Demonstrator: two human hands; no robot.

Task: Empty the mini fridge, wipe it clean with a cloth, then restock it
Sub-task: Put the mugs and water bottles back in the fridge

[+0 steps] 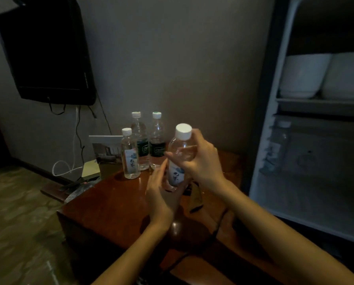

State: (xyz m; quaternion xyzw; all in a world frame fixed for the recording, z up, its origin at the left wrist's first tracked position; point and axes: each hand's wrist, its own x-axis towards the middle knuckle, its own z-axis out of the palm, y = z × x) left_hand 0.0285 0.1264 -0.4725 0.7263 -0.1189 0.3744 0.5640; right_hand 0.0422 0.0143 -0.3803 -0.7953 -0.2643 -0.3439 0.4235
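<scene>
The right hand (202,161) grips a small clear water bottle (182,148) round its upper body, just under the white cap. The left hand (161,194) props the base, its fingers mostly straight along the lower side. The bottle hangs slightly tilted above the wooden bench (110,202), at centre frame. Three more bottles (140,140) stand upright in a tight cluster just behind it. The open mini fridge (262,151) fills the right of the frame. It holds white bowls (303,75) on a shelf and what looks like a blurred bottle below them.

The likeliest mishap is setting this bottle down too close to the cluster, where a nudge could topple one bottle into the others. The smooth plastic may also slip if the upper grip loosens before the base is on the bench.
</scene>
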